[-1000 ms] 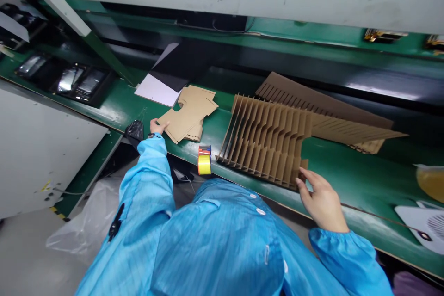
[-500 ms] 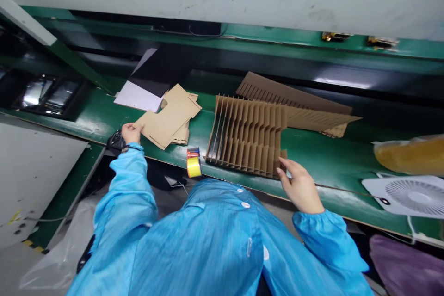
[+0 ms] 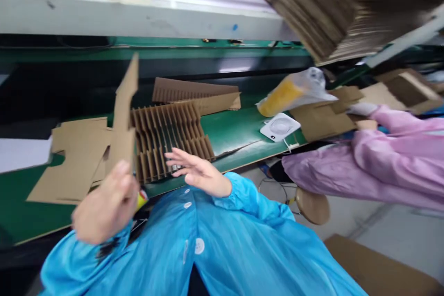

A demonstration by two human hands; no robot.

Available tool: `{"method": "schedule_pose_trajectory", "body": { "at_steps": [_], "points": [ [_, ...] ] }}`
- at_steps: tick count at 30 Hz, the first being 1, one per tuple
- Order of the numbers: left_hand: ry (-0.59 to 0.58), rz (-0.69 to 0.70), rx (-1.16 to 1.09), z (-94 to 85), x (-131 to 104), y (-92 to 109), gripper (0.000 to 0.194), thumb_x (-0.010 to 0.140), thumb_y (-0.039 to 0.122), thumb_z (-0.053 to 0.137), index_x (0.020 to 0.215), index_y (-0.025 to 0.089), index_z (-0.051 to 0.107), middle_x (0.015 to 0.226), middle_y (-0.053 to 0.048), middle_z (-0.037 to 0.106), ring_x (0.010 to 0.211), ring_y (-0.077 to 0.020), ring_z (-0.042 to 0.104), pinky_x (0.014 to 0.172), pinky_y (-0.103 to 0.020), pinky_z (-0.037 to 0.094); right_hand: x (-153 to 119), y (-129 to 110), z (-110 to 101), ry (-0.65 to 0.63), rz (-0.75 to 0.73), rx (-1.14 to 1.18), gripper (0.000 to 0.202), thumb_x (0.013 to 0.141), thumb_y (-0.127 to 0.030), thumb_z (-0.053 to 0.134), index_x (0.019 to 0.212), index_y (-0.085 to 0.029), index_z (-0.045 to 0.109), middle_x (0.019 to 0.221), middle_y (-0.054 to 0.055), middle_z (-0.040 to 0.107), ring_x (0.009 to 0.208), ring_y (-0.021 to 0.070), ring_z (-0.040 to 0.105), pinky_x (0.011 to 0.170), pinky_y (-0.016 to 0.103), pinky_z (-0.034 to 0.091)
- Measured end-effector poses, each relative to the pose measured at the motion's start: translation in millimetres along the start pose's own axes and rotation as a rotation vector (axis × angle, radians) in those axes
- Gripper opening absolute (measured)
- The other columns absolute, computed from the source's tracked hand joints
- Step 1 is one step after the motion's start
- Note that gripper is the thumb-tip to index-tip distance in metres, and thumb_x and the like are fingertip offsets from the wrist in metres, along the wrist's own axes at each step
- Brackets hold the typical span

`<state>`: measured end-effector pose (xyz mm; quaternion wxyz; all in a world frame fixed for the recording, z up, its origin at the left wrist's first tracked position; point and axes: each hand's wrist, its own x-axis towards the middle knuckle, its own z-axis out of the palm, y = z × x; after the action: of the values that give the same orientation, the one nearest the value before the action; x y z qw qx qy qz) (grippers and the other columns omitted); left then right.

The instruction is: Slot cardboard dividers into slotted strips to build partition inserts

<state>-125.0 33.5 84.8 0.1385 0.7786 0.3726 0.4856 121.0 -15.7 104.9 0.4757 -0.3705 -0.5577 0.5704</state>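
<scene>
My left hand (image 3: 106,203) is closed on the lower end of a cardboard piece (image 3: 122,115), raised upright at the left side of the slotted cardboard grid (image 3: 166,141). Both hand and piece are slightly blurred. Over the front right part of the grid, my right hand (image 3: 201,173) is open with fingers spread, holding nothing. Flat cut cardboard sheets (image 3: 74,155) lie on the green bench left of the grid. Behind it rest slotted cardboard strips (image 3: 197,92). A yellow tape roll (image 3: 141,199) is partly hidden behind my left wrist.
On the bench to the right are a white fan (image 3: 280,126) and a bagged yellow roll (image 3: 282,96). A person in pink (image 3: 391,157) works beyond them. Stacked cardboard (image 3: 322,4) overhangs at upper right. A stool (image 3: 312,205) stands below.
The view has swung right. My left hand has lifted a cardboard piece from the pile and brought it beside the grid. My right hand has left the grid's right edge and opened.
</scene>
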Motion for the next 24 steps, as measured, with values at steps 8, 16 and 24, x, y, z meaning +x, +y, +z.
{"method": "schedule_pose_trajectory", "body": {
  "at_steps": [8, 16, 24],
  "points": [
    [-0.177, 0.670, -0.088, 123.8, 23, 52, 0.063, 0.084, 0.009, 0.061, 0.143, 0.009, 0.038, 0.117, -0.017, 0.066, 0.124, -0.0277, 0.051, 0.092, -0.034, 0.057, -12, 11, -13, 0.544, 0.063, 0.089, 0.055, 0.080, -0.059, 0.060, 0.121, -0.022, 0.054, 0.119, 0.006, 0.065, 0.109, 0.0198, 0.061, 0.104, 0.038, 0.044],
    [-0.346, 0.519, -0.125, 144.0, -2, 32, 0.033, 0.087, 0.010, 0.055, 0.120, 0.015, 0.058, 0.124, -0.013, 0.063, 0.132, -0.0274, 0.044, 0.105, -0.048, 0.047, -70, -25, -95, 0.895, 0.163, -0.544, 0.041, 0.083, -0.049, 0.053, 0.109, -0.017, 0.058, 0.104, 0.012, 0.070, 0.092, 0.0240, 0.066, 0.086, 0.041, 0.053],
    [-0.756, 0.287, 0.235, 180.2, -21, 15, 0.061, 0.079, 0.036, 0.071, 0.133, 0.014, 0.052, 0.147, -0.019, 0.039, 0.139, -0.0396, 0.029, 0.111, -0.064, 0.026, -69, -51, -121, 0.880, 0.311, -1.380, 0.041, 0.084, -0.033, 0.041, 0.114, -0.014, 0.062, 0.101, 0.017, 0.071, 0.084, 0.0283, 0.067, 0.075, 0.039, 0.052]
  ]
}}
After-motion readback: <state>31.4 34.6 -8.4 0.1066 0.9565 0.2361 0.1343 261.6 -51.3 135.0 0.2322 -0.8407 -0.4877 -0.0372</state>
